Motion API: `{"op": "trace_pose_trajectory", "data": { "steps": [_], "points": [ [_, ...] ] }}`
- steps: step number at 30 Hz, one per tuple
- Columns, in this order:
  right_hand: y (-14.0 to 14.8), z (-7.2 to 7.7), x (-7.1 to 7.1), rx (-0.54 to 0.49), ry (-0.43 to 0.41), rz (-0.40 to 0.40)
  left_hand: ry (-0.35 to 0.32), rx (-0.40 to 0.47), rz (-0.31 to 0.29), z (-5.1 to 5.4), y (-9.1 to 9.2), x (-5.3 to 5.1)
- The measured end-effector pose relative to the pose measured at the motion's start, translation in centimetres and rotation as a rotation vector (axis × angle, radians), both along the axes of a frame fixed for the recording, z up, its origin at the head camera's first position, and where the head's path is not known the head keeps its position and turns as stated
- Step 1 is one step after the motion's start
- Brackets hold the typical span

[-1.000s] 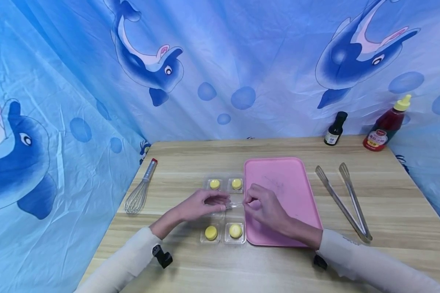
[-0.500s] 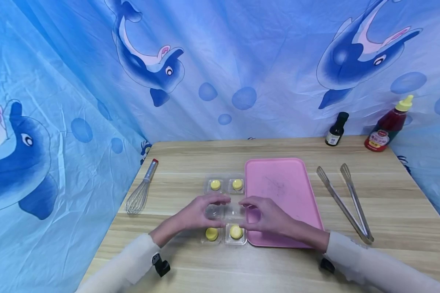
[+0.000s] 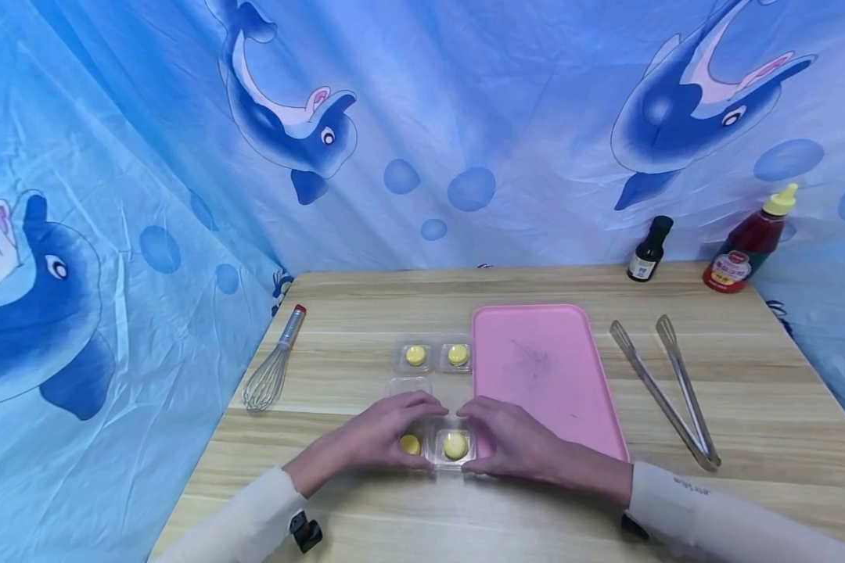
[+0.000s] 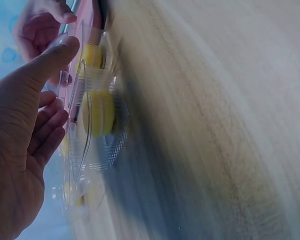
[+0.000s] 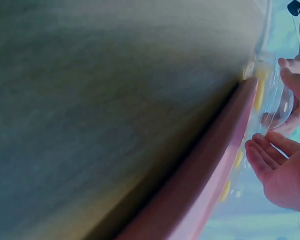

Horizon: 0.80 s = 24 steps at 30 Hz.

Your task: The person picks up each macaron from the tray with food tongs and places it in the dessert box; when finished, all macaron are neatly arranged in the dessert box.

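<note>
My left hand (image 3: 399,432) and right hand (image 3: 510,439) face each other over the two nearest clear plastic boxes. Between their thumbs and fingers they hold a clear domed lid (image 5: 285,107), hard to make out from above. Under it, a yellow macaron (image 3: 455,446) sits in the near right box (image 3: 453,467). Another macaron (image 3: 410,445) shows partly behind my left fingers; in the left wrist view this macaron (image 4: 98,113) stands close to my left hand (image 4: 35,110). Beyond the hands lies clear plastic (image 3: 410,385) with no macaron visible in it.
Two more boxed macarons, left (image 3: 415,356) and right (image 3: 458,355), sit farther back. A pink tray (image 3: 542,352) adjoins the boxes on the right. Tongs (image 3: 665,391) lie beyond it. A whisk (image 3: 275,360) lies left. A dark bottle (image 3: 650,250) and red sauce bottle (image 3: 746,244) stand behind.
A second ago the hands were handling clear plastic over the middle row, the right pinching it. They then spread apart and have come nearer the body, over the near boxes.
</note>
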State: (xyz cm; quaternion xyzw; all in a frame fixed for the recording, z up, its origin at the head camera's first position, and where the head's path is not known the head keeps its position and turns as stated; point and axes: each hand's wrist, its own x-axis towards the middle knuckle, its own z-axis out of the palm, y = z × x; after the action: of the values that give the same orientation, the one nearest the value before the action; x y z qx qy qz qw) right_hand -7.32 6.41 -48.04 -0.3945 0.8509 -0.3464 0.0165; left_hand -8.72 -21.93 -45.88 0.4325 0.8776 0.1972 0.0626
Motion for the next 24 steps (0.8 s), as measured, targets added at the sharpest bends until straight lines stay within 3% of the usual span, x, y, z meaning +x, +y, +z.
{"op": "trace_pose_trajectory", "data": {
  "steps": [17,24],
  "points": [
    [-0.27,-0.31,0.3,0.056,0.112,0.003,0.097,-0.097,-0.004,-0.15,0.68,0.32],
    [-0.32,-0.34,0.3,0.079,0.106,-0.005,0.092,-0.146,0.008,0.03,0.97,0.34]
  ]
}}
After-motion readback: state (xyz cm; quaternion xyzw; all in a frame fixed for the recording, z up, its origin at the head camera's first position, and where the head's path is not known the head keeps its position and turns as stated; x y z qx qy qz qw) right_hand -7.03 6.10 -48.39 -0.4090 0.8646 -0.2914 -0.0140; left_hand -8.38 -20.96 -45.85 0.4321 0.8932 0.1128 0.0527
